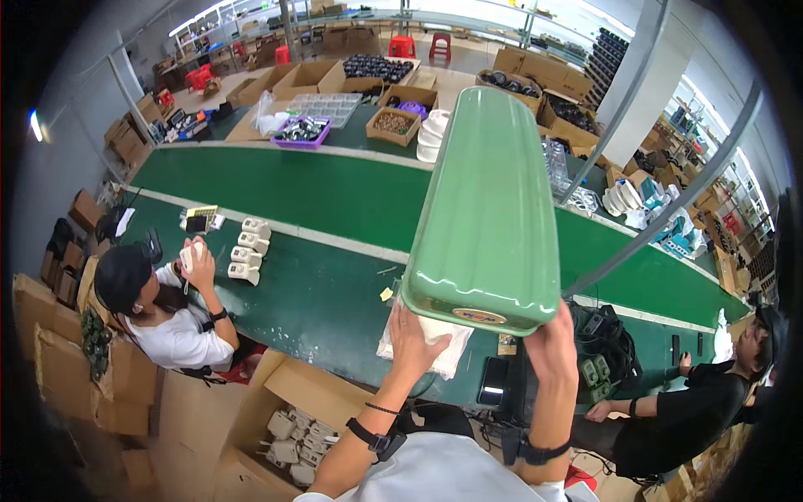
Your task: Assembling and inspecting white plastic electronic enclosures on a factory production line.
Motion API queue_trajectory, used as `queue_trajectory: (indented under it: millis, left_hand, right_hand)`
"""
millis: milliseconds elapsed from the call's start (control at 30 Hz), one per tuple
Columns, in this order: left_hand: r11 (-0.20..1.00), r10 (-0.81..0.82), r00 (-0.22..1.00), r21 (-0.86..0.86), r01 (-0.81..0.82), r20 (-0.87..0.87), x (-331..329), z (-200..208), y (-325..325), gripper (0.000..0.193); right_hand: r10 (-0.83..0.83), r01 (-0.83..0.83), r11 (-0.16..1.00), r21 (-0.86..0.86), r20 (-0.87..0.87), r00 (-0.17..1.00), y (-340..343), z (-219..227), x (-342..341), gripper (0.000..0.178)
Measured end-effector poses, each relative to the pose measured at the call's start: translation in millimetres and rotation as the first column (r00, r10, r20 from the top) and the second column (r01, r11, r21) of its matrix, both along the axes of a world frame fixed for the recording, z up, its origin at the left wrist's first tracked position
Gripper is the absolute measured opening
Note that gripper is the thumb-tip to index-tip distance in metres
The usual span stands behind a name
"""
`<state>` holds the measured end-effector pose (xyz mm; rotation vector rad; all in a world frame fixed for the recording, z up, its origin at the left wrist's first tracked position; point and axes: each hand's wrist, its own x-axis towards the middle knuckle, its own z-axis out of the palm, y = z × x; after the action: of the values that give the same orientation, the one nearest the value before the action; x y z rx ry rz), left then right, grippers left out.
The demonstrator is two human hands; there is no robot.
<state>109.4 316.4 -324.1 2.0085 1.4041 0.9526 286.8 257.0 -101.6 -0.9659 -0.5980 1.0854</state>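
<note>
A long, glossy green box (485, 209) with rounded edges, shallow ribs and a small oval badge is held up in front of me, tilted away. My left hand (411, 339) grips its lower left corner. On the lower right corner, my right hand (552, 339) holds it from the side, its fingers partly hidden behind the box. Below the box, a white cloth or bag (447, 356) lies on the green table (335, 309), close to my left hand. The box hides the middle of the work line behind it.
A phone (494, 381) and a black bag (609, 343) lie at the table's near edge. Left, a co-worker (180, 309) handles a cream device beside several similar devices (249, 251). A person in black (669, 427) sits right. An open carton (284, 427) stands below.
</note>
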Motion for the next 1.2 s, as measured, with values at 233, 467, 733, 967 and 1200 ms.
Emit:
queue_trajectory:
  millis: [233,467,733,967,1200]
  left_hand:
    - [0.999,-0.014,1.0,-0.03,0.014,0.013,-0.8,-6.2,-1.5,0.102]
    - [0.998,-0.041,0.999,-0.052,0.042,0.019,5.5,-17.4,-2.4,0.1]
    - [0.994,-0.05,0.998,-0.096,0.054,0.037,0.5,-30.7,-1.5,0.096]
    - [0.977,-0.135,0.985,-0.15,0.15,0.104,-2.9,23.6,1.1,0.076]
    - [0.983,-0.18,0.983,-0.043,0.179,-0.034,-9.8,7.0,0.3,0.076]
  right_hand:
    - [0.36,-0.307,0.85,-0.428,0.047,0.932,-4.1,-117.1,18.4,0.015]
    - [0.055,-0.032,0.995,-0.098,0.247,0.968,48.0,-287.1,79.5,0.024]
    - [-0.088,0.143,0.986,-0.088,0.458,0.884,-21.4,-312.3,130.6,0.029]
    - [-0.231,0.294,0.956,0.008,0.64,0.733,-80.3,-316.9,213.8,0.033]
    - [-0.409,0.454,0.876,0.164,0.751,0.518,-34.3,-302.6,130.2,0.037]
